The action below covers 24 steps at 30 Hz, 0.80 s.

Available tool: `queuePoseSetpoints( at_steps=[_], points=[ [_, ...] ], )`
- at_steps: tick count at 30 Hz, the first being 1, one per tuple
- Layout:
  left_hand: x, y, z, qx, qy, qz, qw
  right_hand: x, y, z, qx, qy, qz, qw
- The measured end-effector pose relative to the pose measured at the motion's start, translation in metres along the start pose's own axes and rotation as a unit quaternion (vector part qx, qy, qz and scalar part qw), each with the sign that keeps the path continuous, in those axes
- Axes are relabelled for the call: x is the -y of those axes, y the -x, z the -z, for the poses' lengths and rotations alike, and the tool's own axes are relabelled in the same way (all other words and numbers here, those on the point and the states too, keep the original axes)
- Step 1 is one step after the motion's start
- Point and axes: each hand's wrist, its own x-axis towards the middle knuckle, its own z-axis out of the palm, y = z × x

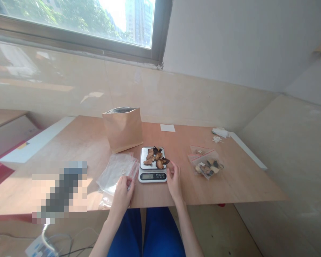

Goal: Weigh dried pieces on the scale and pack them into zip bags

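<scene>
A white kitchen scale with a small display rests near the table's front edge. Several dried brown slices with dark edges lie on its plate, one poking out over the right side. My right hand is beside the scale's right edge, fingers apart and bent toward it; a light contact is possible. To the left, my left hand is over the clear zip bags, its fingers curled in. What they hold, if anything, is hidden. A small pale piece lies on the bags just beyond the fingers.
Behind the bags stands an open brown paper pouch. Zip bags with dried pieces lie to the right. A white card and crumpled white items are at the back. A blurred-out dark object with a cable is at left.
</scene>
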Motion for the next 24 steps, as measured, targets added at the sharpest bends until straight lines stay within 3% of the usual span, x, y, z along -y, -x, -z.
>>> queuePoseSetpoints(
  at_steps=[11, 15, 20, 24],
  points=[
    [-0.007, 0.005, 0.002, 0.009, -0.015, -0.013, 1.000, 0.000, -0.035, -0.009, 0.016, -0.076, -0.045, 0.996],
    [-0.003, 0.005, 0.000, 0.006, -0.015, -0.018, 1.000, -0.010, -0.051, -0.012, -0.027, -0.068, -0.048, 0.996],
    [-0.001, 0.006, 0.000, 0.007, -0.013, -0.023, 1.000, -0.028, -0.066, 0.005, -0.086, -0.020, -0.065, 0.994],
    [-0.002, 0.006, 0.001, 0.009, -0.014, -0.019, 1.000, -0.028, -0.049, 0.024, -0.106, 0.042, -0.035, 0.993]
  ],
)
